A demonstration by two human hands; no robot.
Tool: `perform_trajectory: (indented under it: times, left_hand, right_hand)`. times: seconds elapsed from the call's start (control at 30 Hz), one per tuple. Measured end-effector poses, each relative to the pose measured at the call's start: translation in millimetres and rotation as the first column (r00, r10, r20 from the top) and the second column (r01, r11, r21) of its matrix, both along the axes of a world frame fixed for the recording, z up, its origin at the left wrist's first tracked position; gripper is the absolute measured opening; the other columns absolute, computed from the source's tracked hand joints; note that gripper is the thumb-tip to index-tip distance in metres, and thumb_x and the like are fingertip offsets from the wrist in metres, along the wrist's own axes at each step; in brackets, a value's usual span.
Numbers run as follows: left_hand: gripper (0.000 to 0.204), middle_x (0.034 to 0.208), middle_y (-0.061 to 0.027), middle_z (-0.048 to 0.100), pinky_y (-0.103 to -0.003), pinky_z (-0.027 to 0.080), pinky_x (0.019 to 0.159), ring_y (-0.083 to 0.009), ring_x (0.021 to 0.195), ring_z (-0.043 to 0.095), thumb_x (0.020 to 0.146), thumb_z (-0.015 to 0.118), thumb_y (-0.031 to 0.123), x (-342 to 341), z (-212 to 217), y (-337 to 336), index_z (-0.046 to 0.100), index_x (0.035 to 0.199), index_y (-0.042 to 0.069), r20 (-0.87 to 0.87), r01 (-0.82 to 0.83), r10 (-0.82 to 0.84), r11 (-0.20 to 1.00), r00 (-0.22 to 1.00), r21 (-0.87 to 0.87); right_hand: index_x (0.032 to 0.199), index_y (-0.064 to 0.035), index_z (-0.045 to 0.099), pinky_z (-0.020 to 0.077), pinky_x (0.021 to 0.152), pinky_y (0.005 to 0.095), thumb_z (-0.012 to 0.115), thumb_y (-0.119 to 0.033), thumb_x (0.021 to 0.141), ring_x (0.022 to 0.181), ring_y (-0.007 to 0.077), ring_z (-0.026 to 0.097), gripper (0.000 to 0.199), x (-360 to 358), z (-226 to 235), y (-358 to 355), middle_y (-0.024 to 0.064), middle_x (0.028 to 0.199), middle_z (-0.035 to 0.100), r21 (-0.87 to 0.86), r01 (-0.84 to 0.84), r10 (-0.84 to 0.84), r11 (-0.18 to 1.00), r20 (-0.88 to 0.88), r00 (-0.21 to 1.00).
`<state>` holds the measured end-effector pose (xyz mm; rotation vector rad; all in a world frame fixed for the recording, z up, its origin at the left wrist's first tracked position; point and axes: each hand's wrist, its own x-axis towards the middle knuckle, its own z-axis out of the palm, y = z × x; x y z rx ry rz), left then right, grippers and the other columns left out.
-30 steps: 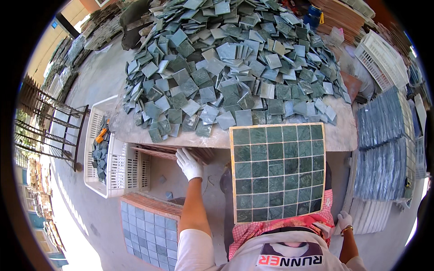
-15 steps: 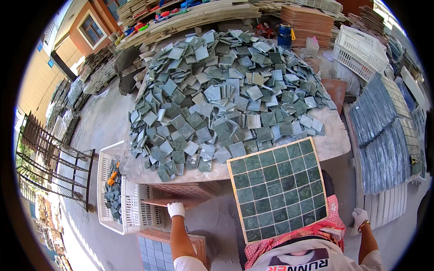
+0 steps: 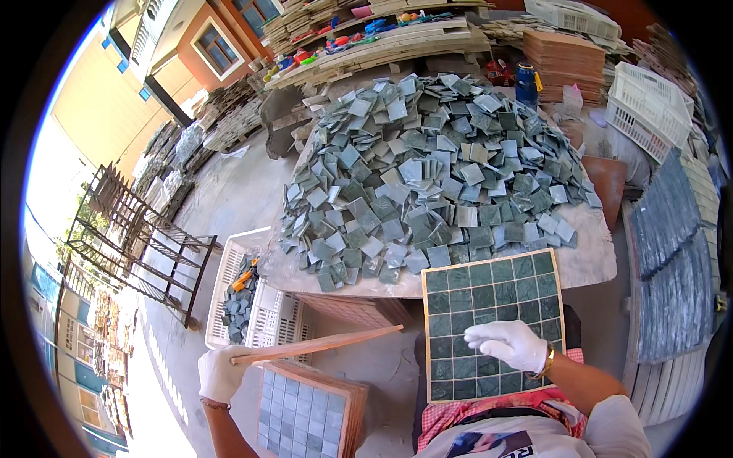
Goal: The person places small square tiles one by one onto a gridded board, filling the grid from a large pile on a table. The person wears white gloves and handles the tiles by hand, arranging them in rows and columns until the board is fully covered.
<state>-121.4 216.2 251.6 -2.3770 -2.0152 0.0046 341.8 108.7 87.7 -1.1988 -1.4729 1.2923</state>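
My left hand (image 3: 221, 374), in a white glove, grips one end of a thin reddish-brown board (image 3: 321, 345), seen nearly edge-on. The board hangs above a stack of similar boards topped with a grid of grey-blue tiles (image 3: 299, 412). On my lap rests a light-rimmed tray (image 3: 426, 336) filled with rows of square dark green tiles (image 3: 462, 301). Over its right part is my gloved right hand (image 3: 510, 345), fingers stretched out to the left and holding nothing; whether it touches the tiles I cannot tell.
A large heap of loose green tiles (image 3: 427, 175) covers the table (image 3: 595, 256) ahead. Left of it stands a white crate (image 3: 223, 294) with tile pieces and an orange-handled tool (image 3: 246, 276). Reddish boards (image 3: 355, 311) lean under the table. A metal rack (image 3: 145, 244) is far left; wrapped tile stacks (image 3: 672, 252) stand right.
My left hand has swung left and nearer with the board, which now shows edge-on. My right hand has come from the far right over the tile tray. The view has turned left.
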Motion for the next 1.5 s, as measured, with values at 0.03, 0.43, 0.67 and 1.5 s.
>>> perform_trajectory:
  times: [0.03, 0.43, 0.67, 1.5]
  left_hand:
    - [0.012, 0.08, -0.0112, 0.069, -0.039, 0.052, 0.067, -0.0335, 0.075, 0.066, 0.076, 0.067, 0.016, 11.7, 11.4, -13.5, 0.074, 0.086, 0.011, 0.039, 0.113, -0.12, 0.982, 0.992, 0.152]
    - [0.048, 0.124, -0.0125, 0.061, -0.049, 0.035, 0.108, -0.0263, 0.127, 0.05, 0.066, 0.074, 0.019, 149.0, -9.6, -151.6, 0.067, 0.113, 0.014, 0.096, 0.744, -0.738, 0.667, 0.668, -0.051]
    - [0.058, 0.142, -0.016, 0.043, -0.039, 0.043, 0.1, -0.0286, 0.13, 0.043, 0.093, 0.054, 0.027, 101.8, -101.9, -77.2, 0.034, 0.142, 0.005, 0.97, -0.06, 0.084, 0.996, 0.229, -0.073]
    - [0.038, 0.095, -0.0069, 0.066, -0.03, 0.047, 0.077, -0.0127, 0.087, 0.058, 0.094, 0.054, 0.028, 199.7, -274.3, -89.4, 0.062, 0.105, -0.008, 0.846, 0.164, 0.404, 0.862, 0.347, -0.479]
  right_hand:
    - [0.131, 0.0018, 0.052, 0.0504, 0.093, 0.034, 0.056, -0.028, 0.097, 0.103, 0.0231, 0.065, 0.046, -29.5, -3.0, 5.4, 0.0153, 0.116, 0.065, -0.23, -0.183, 0.074, 0.956, -0.416, 0.906]
    - [0.136, -0.0028, 0.042, 0.046, 0.101, 0.0396, 0.058, -0.004, 0.09, 0.122, 0.0256, 0.053, 0.049, -100.5, 10.8, 3.2, 0.0121, 0.134, 0.053, -0.28, -0.523, -0.241, 0.805, -0.96, 0.143]
    - [0.137, -0.0052, 0.043, 0.0461, 0.1, 0.0438, 0.065, -0.002, 0.083, 0.121, 0.0269, 0.053, 0.059, 29.9, -27.4, -27.1, 0.0107, 0.135, 0.051, -0.232, -0.206, -0.126, 0.951, -0.896, 0.426]
    - [0.102, 0.0008, 0.056, 0.0487, 0.071, 0.0387, 0.056, -0.024, 0.089, 0.077, 0.0297, 0.063, 0.028, 97.5, -91.9, -152.8, 0.0183, 0.084, 0.063, -0.074, 0.656, -0.596, 0.751, 0.352, 0.722]
